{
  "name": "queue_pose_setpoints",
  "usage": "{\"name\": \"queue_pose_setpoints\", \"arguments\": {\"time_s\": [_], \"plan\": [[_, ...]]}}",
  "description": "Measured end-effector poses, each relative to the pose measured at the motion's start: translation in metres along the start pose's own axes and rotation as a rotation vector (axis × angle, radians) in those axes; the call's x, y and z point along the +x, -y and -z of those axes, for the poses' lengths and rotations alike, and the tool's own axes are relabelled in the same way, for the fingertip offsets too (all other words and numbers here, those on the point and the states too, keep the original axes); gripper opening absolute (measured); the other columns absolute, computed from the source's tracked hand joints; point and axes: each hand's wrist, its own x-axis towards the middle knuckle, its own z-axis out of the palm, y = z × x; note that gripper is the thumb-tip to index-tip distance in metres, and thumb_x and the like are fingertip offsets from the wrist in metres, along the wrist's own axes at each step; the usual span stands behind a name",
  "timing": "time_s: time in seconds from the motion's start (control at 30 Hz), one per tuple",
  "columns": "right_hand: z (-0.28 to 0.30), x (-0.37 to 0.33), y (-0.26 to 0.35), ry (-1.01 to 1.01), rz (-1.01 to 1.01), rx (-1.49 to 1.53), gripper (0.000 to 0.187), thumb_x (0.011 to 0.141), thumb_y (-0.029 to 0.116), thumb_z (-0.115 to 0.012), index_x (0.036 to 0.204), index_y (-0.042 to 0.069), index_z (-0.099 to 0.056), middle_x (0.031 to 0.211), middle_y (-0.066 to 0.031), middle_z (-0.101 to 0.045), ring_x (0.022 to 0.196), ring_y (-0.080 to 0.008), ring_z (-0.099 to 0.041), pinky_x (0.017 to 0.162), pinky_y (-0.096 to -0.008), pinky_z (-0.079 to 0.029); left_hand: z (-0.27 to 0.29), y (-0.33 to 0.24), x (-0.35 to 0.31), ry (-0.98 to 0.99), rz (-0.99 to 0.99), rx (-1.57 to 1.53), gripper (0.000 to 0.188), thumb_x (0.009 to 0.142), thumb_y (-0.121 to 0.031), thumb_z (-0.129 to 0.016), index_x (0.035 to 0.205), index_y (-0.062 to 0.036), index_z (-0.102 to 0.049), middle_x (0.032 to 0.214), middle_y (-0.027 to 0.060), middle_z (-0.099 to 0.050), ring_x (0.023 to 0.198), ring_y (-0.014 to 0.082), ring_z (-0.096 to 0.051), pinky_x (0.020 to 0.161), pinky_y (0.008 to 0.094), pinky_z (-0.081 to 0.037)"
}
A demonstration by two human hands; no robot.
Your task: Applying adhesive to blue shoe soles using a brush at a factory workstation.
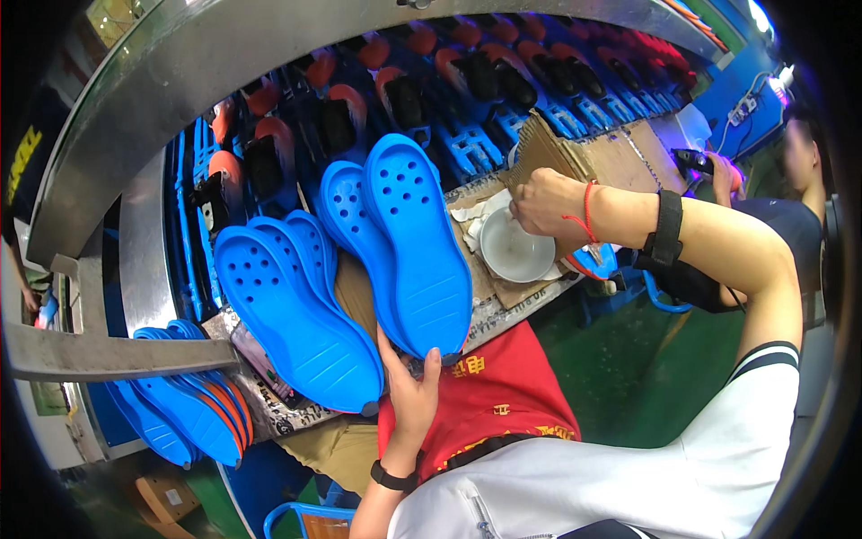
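My left hand (412,392) grips a blue shoe sole (422,260) by its heel end, the thumb on the edge and the fingers going underneath. A second blue sole (352,202) lies partly beneath it, and whether my fingers hold that one too is hidden. Round holes dot the toe part of each. Over the rim of a white bowl (518,251), my right hand (549,205) is closed; what it holds, if anything, is hidden. Just left of my left hand rests a stack of blue soles (301,328), heels toward me.
Behind the bench, blue racks (471,148) carry rows of shoe parts beneath a curved metal frame (193,72). Cardboard (620,162) stands beyond my right hand. More soles (184,404) are piled at left, near a metal bar (117,357). Another person (777,216) sits at right.
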Motion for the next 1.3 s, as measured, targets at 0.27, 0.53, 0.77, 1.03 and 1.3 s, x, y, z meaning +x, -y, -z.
{"name": "queue_pose_setpoints", "arguments": {"time_s": [0.27, 0.53, 0.77, 1.03, 1.3], "plan": [[-0.008, 0.001, 0.001, -0.304, 0.014, -0.146, 0.018, 0.076, 0.017, -0.061, 0.084, 0.002, -0.063, 0.073, -0.0058, -0.061, 0.067, -0.0175, -0.064, 0.051, -0.0295, -0.046, 0.0, 0.003, -0.001, -0.008, 0.095, -0.055, 0.081, 0.092, -0.018, -0.061, 0.147, 0.0067, -0.007, 0.144, 0.0268, -0.029, 0.126, 0.0312, -0.044, 0.104, 0.0394, -0.038], [-0.007, 0.007, 0.004, -0.194, 0.048, -0.075, 0.017, 0.077, 0.015, -0.06, 0.086, 0.001, -0.062, 0.072, -0.0059, -0.061, 0.066, -0.0198, -0.065, 0.05, -0.0305, -0.047, 0.0, 0.005, -0.002, -0.025, 0.041, 0.008, 0.08, 0.092, -0.018, -0.061, 0.147, 0.0078, -0.009, 0.145, 0.0267, -0.029, 0.125, 0.0309, -0.044, 0.103, 0.0396, -0.038], [0.005, -0.006, 0.013, -0.485, -0.021, 0.081, 0.014, 0.073, 0.014, -0.065, 0.078, 0.001, -0.066, 0.075, -0.0081, -0.067, 0.071, -0.0231, -0.068, 0.053, -0.0352, -0.051, 0.002, 0.013, -0.004, -0.003, 0.025, 0.066, 0.07, 0.097, -0.015, -0.054, 0.148, 0.0026, -0.01, 0.145, 0.0218, -0.028, 0.121, 0.0282, -0.047, 0.1, 0.0374, -0.041], [-0.011, -0.004, 0.013, -0.15, -0.157, 0.068, 0.012, 0.072, 0.015, -0.063, 0.076, 0.005, -0.069, 0.08, -0.0061, -0.064, 0.074, -0.022, -0.067, 0.051, -0.0321, -0.05, 0.0, 0.009, -0.003, -0.01, 0.012, 0.079, 0.069, 0.097, -0.016, -0.053, 0.148, 0.0027, -0.01, 0.144, 0.0224, -0.03, 0.122, 0.0281, -0.046, 0.102, 0.0374, -0.039], [-0.011, -0.002, 0.034, -0.299, -0.218, 0.325, 0.013, 0.073, 0.014, -0.064, 0.08, 0.006, -0.072, 0.078, -0.0097, -0.07, 0.073, -0.0275, -0.069, 0.053, -0.0385, -0.051, 0.0, 0.012, -0.004, -0.023, 0.001, 0.099, 0.069, 0.098, -0.017, -0.052, 0.148, 0.003, -0.01, 0.144, 0.0232, -0.029, 0.123, 0.0278, -0.046, 0.103, 0.0374, -0.039]]}}
